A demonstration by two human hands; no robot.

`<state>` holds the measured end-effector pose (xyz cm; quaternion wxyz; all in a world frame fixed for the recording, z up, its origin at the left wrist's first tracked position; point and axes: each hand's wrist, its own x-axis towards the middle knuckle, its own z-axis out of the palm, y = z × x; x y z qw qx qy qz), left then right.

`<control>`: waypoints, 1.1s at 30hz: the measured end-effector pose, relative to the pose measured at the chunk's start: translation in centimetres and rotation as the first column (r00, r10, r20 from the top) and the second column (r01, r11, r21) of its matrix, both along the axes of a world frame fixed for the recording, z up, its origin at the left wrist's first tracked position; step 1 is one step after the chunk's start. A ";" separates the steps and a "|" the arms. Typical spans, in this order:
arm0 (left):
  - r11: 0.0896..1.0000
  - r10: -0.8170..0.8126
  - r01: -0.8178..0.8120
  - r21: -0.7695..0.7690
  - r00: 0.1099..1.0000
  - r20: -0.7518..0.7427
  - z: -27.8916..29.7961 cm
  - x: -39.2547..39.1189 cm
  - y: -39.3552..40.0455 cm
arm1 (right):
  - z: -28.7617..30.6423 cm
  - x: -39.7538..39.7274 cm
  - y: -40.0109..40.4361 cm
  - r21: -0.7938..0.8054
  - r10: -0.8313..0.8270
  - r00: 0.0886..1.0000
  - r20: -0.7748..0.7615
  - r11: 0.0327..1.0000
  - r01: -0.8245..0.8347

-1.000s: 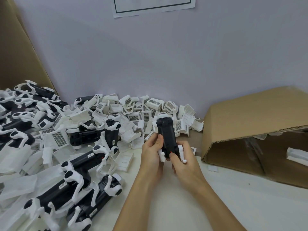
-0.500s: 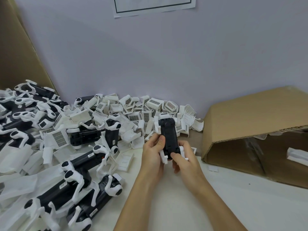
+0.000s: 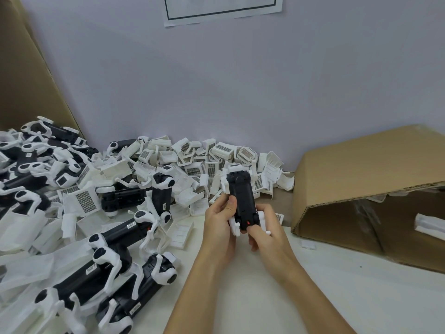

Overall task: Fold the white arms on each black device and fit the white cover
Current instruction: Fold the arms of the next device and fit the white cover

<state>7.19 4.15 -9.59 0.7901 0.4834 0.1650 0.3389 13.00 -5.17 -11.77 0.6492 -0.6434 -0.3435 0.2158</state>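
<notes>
Black device [image 3: 241,197] up off the table [image 3: 240,297], upright between both hands. Left hand [image 3: 220,221] grips its side, thumb on the body; right hand [image 3: 266,231] pinches the lower end, covering it. White arms [image 3: 234,226] poke out, partly hidden. Behind, a jumbled pile of covers [image 3: 197,162]; cardboard box [image 3: 370,189] cut off right.

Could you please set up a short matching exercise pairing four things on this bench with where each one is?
Things:
1. black device
2. pile of white covers
3. cardboard box
4. printed sheet

Places:
A. on the wall
B. on its side at the right
C. held in both hands
D. against the wall, behind the hands

Pairs: 1-C, 2-D, 3-B, 4-A
</notes>
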 end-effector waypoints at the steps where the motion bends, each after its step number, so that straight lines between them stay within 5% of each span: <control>1: 1.000 0.000 0.000 0.002 1.000 0.000 0.0 0.0 0.0 | 0.0 0.0 0.0 0.000 0.000 1.000 0.004 1.000 0.000; 20: 0.995 0.005 -0.006 0.104 1.000 0.011 -0.9 0.3 0.3 | 0.1 -0.1 -0.2 0.061 -0.043 0.998 -0.041 0.997 0.045; 25: 0.979 0.182 -0.171 0.109 0.978 -0.102 -1.5 0.6 1.0 | -0.3 0.0 0.6 0.153 -0.306 0.944 0.120 0.946 0.287; 29: 0.992 0.103 -0.094 0.082 0.988 -0.117 -1.0 0.5 0.9 | -0.4 -0.2 0.7 0.260 -0.406 0.886 0.225 0.901 0.347; 33: 0.999 0.040 -0.040 0.006 0.995 -0.089 -0.7 0.4 0.3 | -0.7 -0.4 0.4 0.224 -0.418 0.755 0.504 0.908 0.354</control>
